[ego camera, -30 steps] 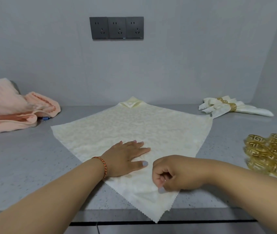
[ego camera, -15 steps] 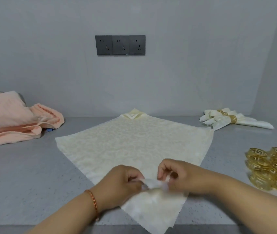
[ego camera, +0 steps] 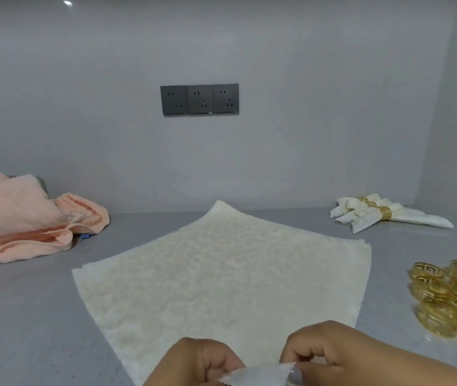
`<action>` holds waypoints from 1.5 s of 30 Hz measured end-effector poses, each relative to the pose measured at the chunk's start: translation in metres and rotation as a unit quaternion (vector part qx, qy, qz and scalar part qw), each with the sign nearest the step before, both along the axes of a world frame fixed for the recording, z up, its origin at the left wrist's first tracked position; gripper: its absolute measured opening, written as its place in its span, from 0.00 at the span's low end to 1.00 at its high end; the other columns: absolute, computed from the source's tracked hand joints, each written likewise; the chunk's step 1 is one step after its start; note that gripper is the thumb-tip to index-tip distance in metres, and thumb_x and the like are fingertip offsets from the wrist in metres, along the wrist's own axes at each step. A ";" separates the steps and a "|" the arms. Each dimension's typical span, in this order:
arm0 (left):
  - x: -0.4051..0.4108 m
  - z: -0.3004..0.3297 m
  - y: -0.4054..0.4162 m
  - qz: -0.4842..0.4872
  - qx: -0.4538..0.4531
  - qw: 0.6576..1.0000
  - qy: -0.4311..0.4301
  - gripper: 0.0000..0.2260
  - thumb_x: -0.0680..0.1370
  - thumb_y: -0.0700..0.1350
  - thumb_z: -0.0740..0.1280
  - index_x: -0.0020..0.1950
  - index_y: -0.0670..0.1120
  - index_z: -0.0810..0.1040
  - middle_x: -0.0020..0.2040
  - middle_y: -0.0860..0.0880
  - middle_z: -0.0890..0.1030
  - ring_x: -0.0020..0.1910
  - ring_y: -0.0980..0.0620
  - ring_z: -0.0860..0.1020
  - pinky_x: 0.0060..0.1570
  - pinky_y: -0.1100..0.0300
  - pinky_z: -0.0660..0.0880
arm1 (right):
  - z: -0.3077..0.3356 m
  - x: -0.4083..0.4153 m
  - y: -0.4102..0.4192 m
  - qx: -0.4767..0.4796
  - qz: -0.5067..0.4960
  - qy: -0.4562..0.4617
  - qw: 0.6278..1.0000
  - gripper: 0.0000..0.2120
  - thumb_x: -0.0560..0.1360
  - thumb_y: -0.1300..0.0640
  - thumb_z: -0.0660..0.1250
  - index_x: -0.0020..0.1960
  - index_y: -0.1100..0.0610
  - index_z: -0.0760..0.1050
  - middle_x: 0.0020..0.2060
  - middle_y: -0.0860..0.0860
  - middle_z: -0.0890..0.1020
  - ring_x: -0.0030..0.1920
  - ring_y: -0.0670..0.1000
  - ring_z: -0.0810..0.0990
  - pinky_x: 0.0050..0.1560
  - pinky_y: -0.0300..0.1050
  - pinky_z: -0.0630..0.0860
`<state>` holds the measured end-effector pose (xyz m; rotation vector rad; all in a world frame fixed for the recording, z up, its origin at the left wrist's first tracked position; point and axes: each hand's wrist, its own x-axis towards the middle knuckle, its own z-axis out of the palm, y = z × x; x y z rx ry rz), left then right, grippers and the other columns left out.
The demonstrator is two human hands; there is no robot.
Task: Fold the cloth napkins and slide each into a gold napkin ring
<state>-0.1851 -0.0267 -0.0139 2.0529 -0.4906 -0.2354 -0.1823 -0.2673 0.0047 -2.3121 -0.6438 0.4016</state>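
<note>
A cream patterned cloth napkin (ego camera: pixel 221 277) lies spread like a diamond on the grey counter (ego camera: pixel 26 316), with a second layer's edge showing beneath it at the right. My left hand (ego camera: pixel 202 360) and my right hand (ego camera: pixel 319 349) both pinch its near corner, lifted slightly off the counter at the bottom of the view. A pile of gold napkin rings (ego camera: pixel 453 299) sits at the right. Folded white napkins (ego camera: pixel 383 215) inside gold rings lie at the back right.
A heap of peach towels (ego camera: pixel 24 218) lies at the back left against the wall. Three dark wall sockets (ego camera: pixel 199 99) are mounted above the counter's back edge. A side wall closes the right end.
My left hand left the napkin's middle and joined my right hand at the near corner. Both lifted that corner. The view tilted up, so the hands sit lower in frame.
</note>
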 end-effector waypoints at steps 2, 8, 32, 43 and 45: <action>0.002 0.017 0.002 0.002 -0.041 0.999 0.030 0.06 0.74 0.41 0.71 0.37 0.45 0.85 0.29 0.53 0.81 0.29 0.63 0.76 0.33 0.72 0.67 | 0.018 0.001 0.003 0.036 0.009 -0.010 0.999 0.10 0.77 0.46 0.64 0.38 0.45 0.77 0.34 0.40 0.78 0.36 0.38 0.75 0.40 0.32 0.68; 0.073 0.068 0.012 0.092 -0.060 0.993 -0.044 0.16 0.71 0.45 0.75 0.28 0.45 0.74 0.25 0.51 0.70 0.27 0.55 0.68 0.28 0.63 0.62 | 0.061 0.080 0.013 0.141 -0.134 -0.098 0.976 0.21 0.76 0.51 0.67 0.27 0.51 0.66 0.25 0.44 0.65 0.26 0.44 0.60 0.26 0.36 0.57; 0.471 -0.026 -0.011 0.308 0.208 0.928 0.007 0.09 0.73 0.50 0.70 0.47 0.46 0.77 0.46 0.48 0.81 0.49 0.46 0.79 0.58 0.49 0.75 | -0.039 0.467 0.039 -0.155 -0.324 -0.152 0.921 0.11 0.78 0.50 0.63 0.40 0.54 0.68 0.41 0.50 0.75 0.44 0.52 0.73 0.44 0.42 0.68; 0.491 -0.014 -0.034 0.258 0.308 0.916 0.012 0.11 0.75 0.50 0.68 0.42 0.45 0.69 0.51 0.46 0.77 0.57 0.42 0.77 0.58 0.51 0.73 | -0.056 0.480 0.040 -0.174 -0.338 -0.218 0.899 0.11 0.80 0.48 0.60 0.50 0.57 0.70 0.51 0.54 0.77 0.53 0.55 0.76 0.48 0.47 0.71; 0.488 -0.009 -0.039 0.234 0.297 0.925 0.017 0.13 0.77 0.50 0.67 0.55 0.43 0.71 0.56 0.45 0.77 0.59 0.42 0.76 0.54 0.53 0.74 | -0.059 0.478 0.039 -0.156 -0.347 -0.223 0.898 0.10 0.79 0.48 0.60 0.50 0.56 0.71 0.50 0.52 0.78 0.52 0.54 0.76 0.46 0.45 0.70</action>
